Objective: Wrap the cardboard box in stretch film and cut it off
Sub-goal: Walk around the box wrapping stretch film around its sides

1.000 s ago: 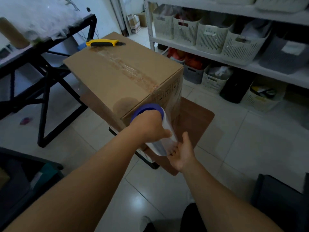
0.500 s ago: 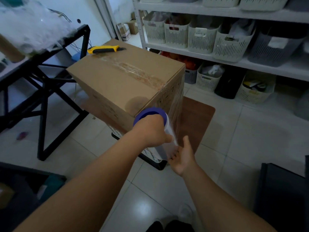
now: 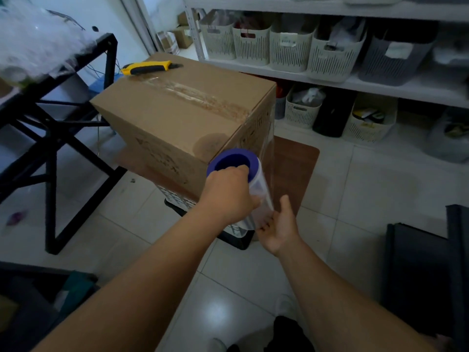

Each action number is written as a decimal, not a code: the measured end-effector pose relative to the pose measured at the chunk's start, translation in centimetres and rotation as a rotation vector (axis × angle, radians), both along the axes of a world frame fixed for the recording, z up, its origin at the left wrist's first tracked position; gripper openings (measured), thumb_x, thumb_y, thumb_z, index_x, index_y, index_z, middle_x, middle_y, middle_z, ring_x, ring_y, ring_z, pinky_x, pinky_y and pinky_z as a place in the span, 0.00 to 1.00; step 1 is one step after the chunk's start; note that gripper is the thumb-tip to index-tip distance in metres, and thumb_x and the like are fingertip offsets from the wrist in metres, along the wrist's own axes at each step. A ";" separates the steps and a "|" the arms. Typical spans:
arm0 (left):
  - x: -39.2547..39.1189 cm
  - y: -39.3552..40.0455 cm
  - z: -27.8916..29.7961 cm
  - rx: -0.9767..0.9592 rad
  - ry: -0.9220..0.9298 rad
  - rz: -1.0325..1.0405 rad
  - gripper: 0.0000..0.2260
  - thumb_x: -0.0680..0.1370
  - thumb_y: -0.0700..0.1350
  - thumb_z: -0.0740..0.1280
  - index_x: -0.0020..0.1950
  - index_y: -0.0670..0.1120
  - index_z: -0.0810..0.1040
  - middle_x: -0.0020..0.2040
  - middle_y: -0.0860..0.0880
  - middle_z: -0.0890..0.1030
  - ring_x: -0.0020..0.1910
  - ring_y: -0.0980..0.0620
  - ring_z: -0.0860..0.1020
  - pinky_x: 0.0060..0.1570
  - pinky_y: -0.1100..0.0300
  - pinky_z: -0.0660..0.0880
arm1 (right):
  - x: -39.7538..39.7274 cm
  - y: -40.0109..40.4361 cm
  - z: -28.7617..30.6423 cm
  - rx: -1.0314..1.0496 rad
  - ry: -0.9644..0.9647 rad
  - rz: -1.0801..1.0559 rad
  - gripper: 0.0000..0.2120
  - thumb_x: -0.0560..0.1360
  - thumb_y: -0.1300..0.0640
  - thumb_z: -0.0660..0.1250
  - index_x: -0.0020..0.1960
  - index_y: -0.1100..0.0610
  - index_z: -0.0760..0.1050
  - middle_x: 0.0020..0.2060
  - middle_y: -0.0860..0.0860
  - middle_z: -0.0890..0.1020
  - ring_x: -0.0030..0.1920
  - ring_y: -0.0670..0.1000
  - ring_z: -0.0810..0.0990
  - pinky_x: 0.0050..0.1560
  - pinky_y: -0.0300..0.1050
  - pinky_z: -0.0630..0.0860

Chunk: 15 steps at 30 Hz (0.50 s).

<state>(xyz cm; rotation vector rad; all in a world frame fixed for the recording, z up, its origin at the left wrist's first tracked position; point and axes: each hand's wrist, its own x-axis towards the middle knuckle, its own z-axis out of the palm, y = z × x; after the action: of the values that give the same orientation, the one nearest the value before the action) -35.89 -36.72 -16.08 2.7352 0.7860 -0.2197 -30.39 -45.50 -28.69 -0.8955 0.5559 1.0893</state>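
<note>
The cardboard box [image 3: 177, 118] is being kept on a low dark stand on the tiled floor, beside the black table frame [image 3: 50, 153], with the yellow utility knife [image 3: 148, 67] lying on its far top edge as before. The stretch film roll [image 3: 250, 189] is being held upright at the box's near corner, and a clear sheet of film is being drawn from it along the right side face. The roll is being gripped near its blue top rim by the left hand [image 3: 228, 196], fingers curled over it. The roll's lower end is being supported by the right hand [image 3: 278, 226], palm up, fingers partly hidden. Compared with half a second ago, both hands and the roll are being kept at the same corner; mainly the viewpoint is being shifted.
</note>
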 end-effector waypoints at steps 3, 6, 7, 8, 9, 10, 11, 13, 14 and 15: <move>-1.0 0.2 0.0 0.034 -0.042 -0.051 0.16 0.75 0.55 0.68 0.52 0.44 0.69 0.39 0.50 0.73 0.41 0.47 0.76 0.43 0.56 0.70 | -1.2 0.2 0.3 0.004 0.006 -0.032 0.33 0.78 0.35 0.54 0.68 0.61 0.73 0.37 0.52 0.76 0.37 0.48 0.75 0.37 0.40 0.72; -1.9 0.6 0.1 0.021 -0.063 -0.084 0.15 0.76 0.53 0.68 0.48 0.46 0.65 0.34 0.52 0.69 0.38 0.48 0.73 0.41 0.57 0.68 | -2.6 0.5 0.3 0.013 0.008 -0.063 0.34 0.77 0.34 0.54 0.68 0.60 0.72 0.43 0.54 0.79 0.40 0.49 0.77 0.39 0.40 0.73; -2.3 0.7 0.1 0.016 -0.066 -0.094 0.14 0.76 0.52 0.68 0.48 0.47 0.65 0.33 0.53 0.68 0.37 0.49 0.73 0.42 0.57 0.68 | -3.1 0.6 0.3 0.024 0.006 -0.072 0.34 0.77 0.34 0.54 0.69 0.60 0.72 0.49 0.55 0.81 0.45 0.50 0.79 0.42 0.40 0.75; -2.6 0.9 0.2 0.014 -0.071 -0.102 0.14 0.76 0.52 0.68 0.48 0.47 0.65 0.33 0.53 0.68 0.37 0.49 0.73 0.42 0.56 0.69 | -3.6 0.7 0.2 0.031 0.002 -0.079 0.34 0.77 0.34 0.54 0.69 0.60 0.71 0.55 0.56 0.80 0.50 0.51 0.79 0.45 0.41 0.76; -2.9 1.0 0.3 0.011 -0.074 -0.107 0.13 0.76 0.52 0.68 0.47 0.47 0.65 0.33 0.53 0.68 0.37 0.49 0.73 0.42 0.56 0.69 | -4.0 0.8 0.2 0.039 0.002 -0.084 0.34 0.77 0.34 0.54 0.69 0.60 0.71 0.58 0.57 0.80 0.52 0.52 0.79 0.46 0.42 0.76; -3.2 1.1 0.4 0.007 -0.075 -0.108 0.13 0.75 0.51 0.68 0.47 0.47 0.66 0.33 0.53 0.68 0.37 0.49 0.74 0.42 0.56 0.70 | -4.4 0.8 0.2 0.042 0.001 -0.089 0.34 0.77 0.34 0.54 0.69 0.60 0.71 0.59 0.57 0.79 0.53 0.52 0.79 0.46 0.42 0.76; -3.5 1.2 0.4 0.005 -0.073 -0.106 0.13 0.75 0.51 0.68 0.47 0.47 0.66 0.33 0.53 0.69 0.38 0.48 0.74 0.43 0.56 0.70 | -4.8 0.9 0.3 0.045 0.000 -0.094 0.34 0.77 0.34 0.54 0.70 0.60 0.71 0.59 0.57 0.79 0.53 0.52 0.79 0.45 0.42 0.76; -4.1 1.4 0.6 0.000 -0.059 -0.103 0.13 0.75 0.52 0.69 0.47 0.47 0.67 0.33 0.53 0.70 0.40 0.47 0.76 0.45 0.55 0.72 | -5.4 1.1 0.3 0.055 -0.003 -0.102 0.34 0.78 0.34 0.54 0.70 0.60 0.71 0.60 0.57 0.79 0.52 0.52 0.79 0.44 0.41 0.75; -4.4 1.5 0.6 -0.002 -0.054 -0.101 0.13 0.75 0.52 0.68 0.47 0.47 0.67 0.34 0.53 0.70 0.41 0.47 0.77 0.47 0.54 0.72 | -5.7 1.2 0.3 0.061 -0.006 -0.105 0.34 0.78 0.35 0.54 0.70 0.60 0.71 0.59 0.57 0.79 0.53 0.52 0.79 0.44 0.41 0.76; -4.7 1.7 0.7 -0.004 -0.053 -0.096 0.13 0.75 0.53 0.68 0.47 0.47 0.68 0.34 0.52 0.71 0.41 0.47 0.77 0.47 0.54 0.73 | -6.0 1.4 0.3 0.067 -0.011 -0.107 0.34 0.78 0.35 0.54 0.69 0.60 0.71 0.58 0.56 0.80 0.53 0.52 0.79 0.47 0.41 0.76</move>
<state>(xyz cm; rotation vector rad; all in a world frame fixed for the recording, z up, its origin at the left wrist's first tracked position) -40.55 -35.05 -15.38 2.7654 0.6403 -0.1675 -36.36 -44.13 -28.37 -0.8039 0.5485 0.9999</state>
